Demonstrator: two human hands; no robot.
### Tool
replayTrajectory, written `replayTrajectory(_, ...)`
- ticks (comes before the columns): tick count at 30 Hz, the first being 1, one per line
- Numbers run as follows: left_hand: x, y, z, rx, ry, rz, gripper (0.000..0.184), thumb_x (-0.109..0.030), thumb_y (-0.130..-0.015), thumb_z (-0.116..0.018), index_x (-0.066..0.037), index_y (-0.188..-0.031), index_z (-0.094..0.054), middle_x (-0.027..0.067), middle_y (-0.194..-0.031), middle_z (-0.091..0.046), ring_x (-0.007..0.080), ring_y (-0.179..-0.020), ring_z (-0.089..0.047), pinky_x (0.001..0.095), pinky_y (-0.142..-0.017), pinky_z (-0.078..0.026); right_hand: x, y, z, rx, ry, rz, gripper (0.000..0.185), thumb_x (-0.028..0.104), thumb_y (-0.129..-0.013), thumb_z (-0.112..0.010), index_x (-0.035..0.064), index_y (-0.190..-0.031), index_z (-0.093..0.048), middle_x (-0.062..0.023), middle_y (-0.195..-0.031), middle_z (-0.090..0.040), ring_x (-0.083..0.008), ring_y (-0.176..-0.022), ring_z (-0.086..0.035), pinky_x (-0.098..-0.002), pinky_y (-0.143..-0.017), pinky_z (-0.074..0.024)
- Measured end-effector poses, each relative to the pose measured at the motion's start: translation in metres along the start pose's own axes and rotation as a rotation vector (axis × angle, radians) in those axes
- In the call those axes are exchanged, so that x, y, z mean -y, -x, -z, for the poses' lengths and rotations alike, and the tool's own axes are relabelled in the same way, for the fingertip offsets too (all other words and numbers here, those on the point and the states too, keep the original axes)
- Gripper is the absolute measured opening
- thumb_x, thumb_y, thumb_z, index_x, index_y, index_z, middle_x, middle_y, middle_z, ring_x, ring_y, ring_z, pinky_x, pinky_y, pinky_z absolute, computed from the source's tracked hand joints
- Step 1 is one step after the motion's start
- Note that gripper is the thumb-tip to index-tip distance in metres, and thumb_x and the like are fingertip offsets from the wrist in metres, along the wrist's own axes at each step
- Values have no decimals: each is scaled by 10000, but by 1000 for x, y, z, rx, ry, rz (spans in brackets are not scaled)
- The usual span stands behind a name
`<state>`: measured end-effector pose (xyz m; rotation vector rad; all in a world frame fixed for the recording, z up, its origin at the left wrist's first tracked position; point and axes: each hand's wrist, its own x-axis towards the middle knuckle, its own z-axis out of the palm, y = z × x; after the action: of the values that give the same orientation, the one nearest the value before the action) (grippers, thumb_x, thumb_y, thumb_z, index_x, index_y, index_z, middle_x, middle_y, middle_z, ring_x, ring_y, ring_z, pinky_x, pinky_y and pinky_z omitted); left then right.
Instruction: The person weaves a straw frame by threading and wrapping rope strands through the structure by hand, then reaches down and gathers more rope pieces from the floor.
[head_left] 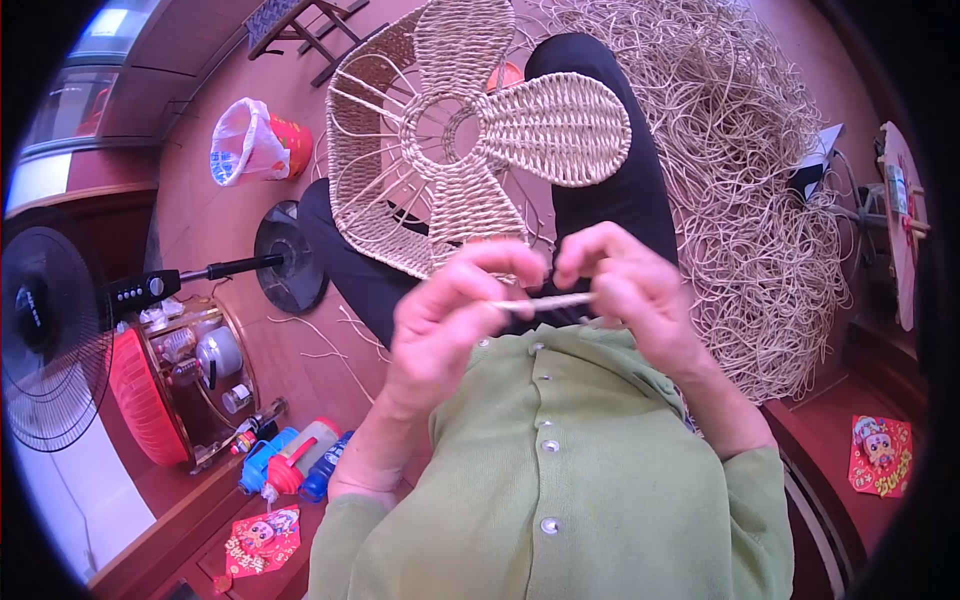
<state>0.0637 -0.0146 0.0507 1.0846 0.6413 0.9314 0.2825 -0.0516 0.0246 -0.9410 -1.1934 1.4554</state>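
Between my two hands runs a short stretch of pale twisted cord [552, 302], held level in front of the green shirt. My left hand [455, 312] pinches its left end between thumb and fingers. At the other end, the closed fingers of my right hand [632, 292] grip it, slightly blurred. Just beyond the hands, a woven cord basket [372, 120] rests against my legs. Its petal-shaped woven panels [560, 128] spread from a round ring [440, 128], with bare spokes showing on the left side.
A large tangled heap of cord [730, 200] covers the floor at right. A standing fan [60, 320] and its round base [290, 255] are at left, near a lined bin [260, 145]. Bottles [300, 458] stand lower left; a stool [300, 30] is at the top.
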Motion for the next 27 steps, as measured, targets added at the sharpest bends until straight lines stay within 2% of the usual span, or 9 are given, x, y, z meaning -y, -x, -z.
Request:
replayTrajectory(3, 10, -3, 7, 8, 269, -48, 172, -195, -1042, -493, -39, -1079, -554, 168, -898, -661, 271, -853, -628, 460, -929, -479, -25, -1, -16, 108, 266, -29, 289, 113, -978, -522, -26, -736, -600, -112, -1042, -617, -187, -894, -610, -319, -808, -487)
replayTrajectory(4, 12, -4, 12, 45, 339, -48, 170, -185, -1053, -475, -38, -1093, -550, 140, -861, -647, 227, -778, -616, 407, -866, -506, -27, 1, -19, 178, 312, -111, 294, 124, -984, -529, -29, -747, -611, -106, -1040, -614, -203, -908, -617, -333, -822, -492)
replayTrajectory(7, 24, -11, 27, -198, -401, -46, 160, -77, -1029, -521, -21, -1129, -633, 45, -821, -610, 89, -649, -513, 222, -585, -401, -35, -3, -19, 17, 473, -97, 175, 121, -995, -520, -28, -997, -612, -119, -1031, -618, -215, -946, -637, -363, -847, -504)
replayTrajectory(8, 26, -18, 32, -158, -801, -155, 168, -6, -975, -574, -11, -1109, -675, 53, -830, -633, 112, -659, -552, 242, -606, -432, -36, -5, -18, -66, 484, -124, 180, 118, -998, -514, -27, -1057, -602, -124, -1030, -620, -212, -955, -639, -366, -844, -509)
replayTrajectory(10, 37, -21, 38, -76, -1072, -217, 249, 14, -922, -613, -30, -1167, -637, 120, -855, -655, 226, -727, -656, 335, -648, -502, -57, -10, -17, -108, 130, -249, 263, 122, -1024, -465, -29, -1230, -527, -134, -1132, -624, -187, -1039, -632, -348, -845, -537)
replayTrajectory(13, 45, -23, 29, -95, -1144, -197, 157, -8, -922, -614, -29, -1077, -629, 156, -875, -663, 323, -800, -679, 404, -678, -519, -87, -19, -20, -126, -161, -307, 384, 135, -1046, -430, -17, -1398, -457, -121, -1249, -614, -168, -1108, -619, -306, -871, -542)
replayTrajectory(16, 37, -23, 23, -94, -1104, 81, 61, -33, -925, -615, -31, -984, -596, 151, -875, -668, 360, -809, -675, 437, -678, -515, -89, -27, -26, -119, -308, -415, 432, 106, -1041, -419, -3, -1459, -426, -102, -1280, -607, -131, -1062, -615, -282, -845, -537)
replayTrajectory(22, 48, -36, 33, 106, -1341, -90, 87, -79, -912, -638, -42, -963, -579, 153, -826, -651, 350, -775, -672, 444, -679, -520, -106, -34, -22, -108, -309, -425, 410, 73, -1033, -439, 1, -1433, -492, -55, -1235, -634, -74, -892, -606, -242, -765, -528)
replayTrajectory(27, 47, -40, 21, 24, -1318, -150, 146, -92, -892, -674, -40, -1010, -605, 144, -851, -646, 317, -815, -672, 433, -709, -524, -100, -38, -25, -123, -103, -416, 327, 65, -1033, -451, -25, -1331, -549, -67, -1088, -645, -73, -833, -619, -243, -675, -548)
